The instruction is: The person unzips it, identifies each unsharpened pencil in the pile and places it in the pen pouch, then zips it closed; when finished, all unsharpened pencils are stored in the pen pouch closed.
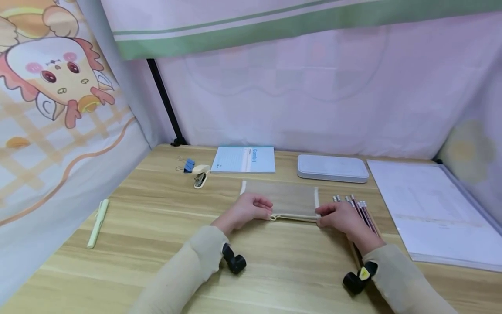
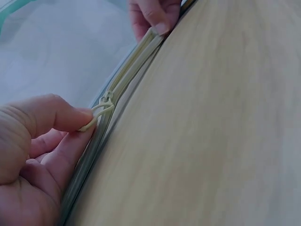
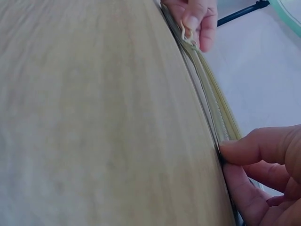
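A flat, translucent zip pouch (image 1: 288, 198) with pale side edges lies on the table, its zipper (image 3: 212, 96) along the edge nearest me. My left hand (image 1: 251, 206) pinches the looped cream zipper pull (image 2: 100, 111) between thumb and index finger, near the middle of that edge. At the right end of the zipper, my right hand (image 1: 340, 216) grips the pouch's corner between thumb and fingers. Several pencils (image 1: 368, 216) with pale ends lie just right of the pouch, partly hidden by the right hand and wrist.
Behind the pouch are a blue-and-white notebook (image 1: 243, 160) and a white case (image 1: 332, 168). Blue binder clips (image 1: 189, 165) and a small cream stapler-like item (image 1: 201, 179) sit back left. A light green pen (image 1: 98, 223) lies far left, white papers (image 1: 435, 209) right. Fabric walls surround the table.
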A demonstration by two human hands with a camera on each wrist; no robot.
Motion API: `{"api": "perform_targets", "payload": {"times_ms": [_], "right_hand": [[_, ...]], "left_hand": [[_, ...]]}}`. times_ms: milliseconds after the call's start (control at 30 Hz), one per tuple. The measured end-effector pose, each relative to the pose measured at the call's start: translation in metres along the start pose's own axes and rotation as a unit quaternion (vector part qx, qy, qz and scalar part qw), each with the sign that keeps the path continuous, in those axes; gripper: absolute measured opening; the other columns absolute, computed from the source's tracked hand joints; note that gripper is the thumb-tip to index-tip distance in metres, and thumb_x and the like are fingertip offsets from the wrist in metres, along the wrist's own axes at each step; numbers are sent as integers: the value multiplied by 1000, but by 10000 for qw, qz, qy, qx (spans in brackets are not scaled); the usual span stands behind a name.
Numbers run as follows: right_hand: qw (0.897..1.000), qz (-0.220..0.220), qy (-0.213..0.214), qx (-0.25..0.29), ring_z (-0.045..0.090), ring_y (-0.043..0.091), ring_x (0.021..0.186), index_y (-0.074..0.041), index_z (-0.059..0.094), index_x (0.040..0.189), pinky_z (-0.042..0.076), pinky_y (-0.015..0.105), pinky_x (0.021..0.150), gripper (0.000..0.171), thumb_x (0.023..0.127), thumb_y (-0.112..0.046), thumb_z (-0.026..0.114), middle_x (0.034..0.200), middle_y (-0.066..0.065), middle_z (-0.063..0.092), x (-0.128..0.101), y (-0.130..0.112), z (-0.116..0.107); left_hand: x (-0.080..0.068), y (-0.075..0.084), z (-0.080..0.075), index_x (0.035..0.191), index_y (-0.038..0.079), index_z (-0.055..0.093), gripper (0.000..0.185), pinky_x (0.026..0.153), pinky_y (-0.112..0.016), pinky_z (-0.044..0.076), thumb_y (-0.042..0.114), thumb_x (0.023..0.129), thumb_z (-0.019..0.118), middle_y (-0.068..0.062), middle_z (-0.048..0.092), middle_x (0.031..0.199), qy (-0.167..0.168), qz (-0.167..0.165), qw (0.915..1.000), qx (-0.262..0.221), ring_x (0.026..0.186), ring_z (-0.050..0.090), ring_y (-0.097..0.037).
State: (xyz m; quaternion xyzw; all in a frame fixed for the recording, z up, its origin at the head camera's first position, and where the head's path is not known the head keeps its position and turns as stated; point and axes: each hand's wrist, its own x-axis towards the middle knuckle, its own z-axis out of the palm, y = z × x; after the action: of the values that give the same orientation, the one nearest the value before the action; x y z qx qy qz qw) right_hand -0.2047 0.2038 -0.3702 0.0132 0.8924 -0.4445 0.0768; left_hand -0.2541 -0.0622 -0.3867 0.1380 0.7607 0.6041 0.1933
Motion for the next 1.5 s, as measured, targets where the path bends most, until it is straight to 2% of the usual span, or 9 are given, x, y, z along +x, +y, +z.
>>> {"api": "perform_targets", "payload": {"times_ms": [233, 367, 700, 900, 1100, 1500], "right_hand": [[9999, 68, 100, 52, 56, 17, 85, 4, 66, 107, 46, 24, 67, 39, 70, -5, 74, 100, 15, 66, 0, 1, 5], [9998, 107, 143, 26, 56, 17, 86, 4, 66, 107, 46, 23, 66, 39, 70, -5, 74, 102, 16, 66, 0, 1, 5], [9995, 285, 140, -19, 55, 18, 87, 1, 66, 108, 46, 23, 66, 38, 71, -4, 72, 104, 14, 65, 1, 1, 3], [9995, 202, 169, -159, 54, 21, 91, -1, 67, 107, 45, 25, 70, 38, 70, -5, 72, 104, 14, 65, 2, 0, 3], [9997, 217, 130, -68, 54, 21, 91, 0, 67, 106, 43, 25, 71, 37, 70, -4, 71, 104, 13, 65, 3, -1, 4], [9992, 298, -65, 260, 55, 13, 78, 4, 65, 108, 46, 23, 66, 37, 71, -2, 69, 96, 11, 65, 3, -2, 1]], "left_hand": [[-6, -4, -23, 104, -6, 62, 31, 75, -25, 53, -2, 74, 69, -10, 66, 91, -195, -25, 9990, 406, 81, 62, -12], [-13, -6, -40, 106, -5, 61, 34, 76, -26, 52, 0, 74, 70, -11, 66, 94, -96, -38, 9982, 588, 83, 62, -13], [-30, -16, -78, 111, -1, 61, 38, 81, -29, 52, 7, 75, 71, -12, 65, 102, -210, 7, 9976, 666, 91, 61, -19], [-40, -20, -95, 112, -5, 59, 42, 80, -29, 51, 3, 73, 71, -10, 65, 99, -193, 13, 9987, 476, 89, 61, -18], [-42, -22, -102, 111, -7, 59, 43, 79, -28, 52, 4, 72, 73, -6, 65, 96, -261, -72, 9991, 339, 89, 60, -17], [-46, -17, -101, 110, -7, 59, 41, 78, -27, 52, 3, 73, 73, -7, 66, 96, -479, -166, 9973, 533, 87, 61, -16]]}}
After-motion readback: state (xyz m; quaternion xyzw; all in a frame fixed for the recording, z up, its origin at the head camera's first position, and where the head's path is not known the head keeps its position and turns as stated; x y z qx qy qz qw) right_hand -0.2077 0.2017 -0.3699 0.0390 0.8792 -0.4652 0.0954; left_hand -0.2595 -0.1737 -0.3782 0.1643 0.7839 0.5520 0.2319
